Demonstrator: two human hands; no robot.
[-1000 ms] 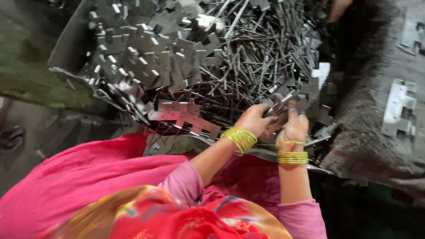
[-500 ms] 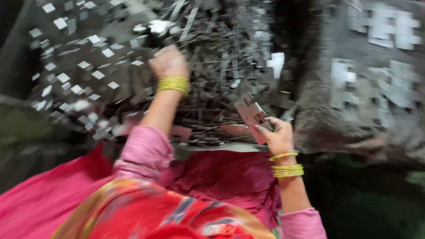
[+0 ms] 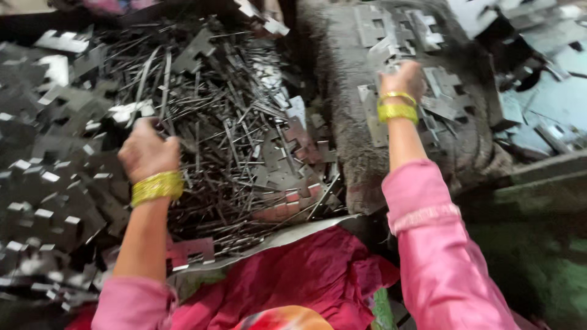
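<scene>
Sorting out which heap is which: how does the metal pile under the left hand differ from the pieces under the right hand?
The left pile is a dense, tangled heap mixing thin strips with notched plates; the right pieces are only flat notched plates, few and spread out. The left pile looks dark and shiny; the right pieces look paler grey and lie on a dark fuzzy cloth. The left hand reaches into the tangle; the right hand rests on the plates. Both are cut sheet metal.
</scene>
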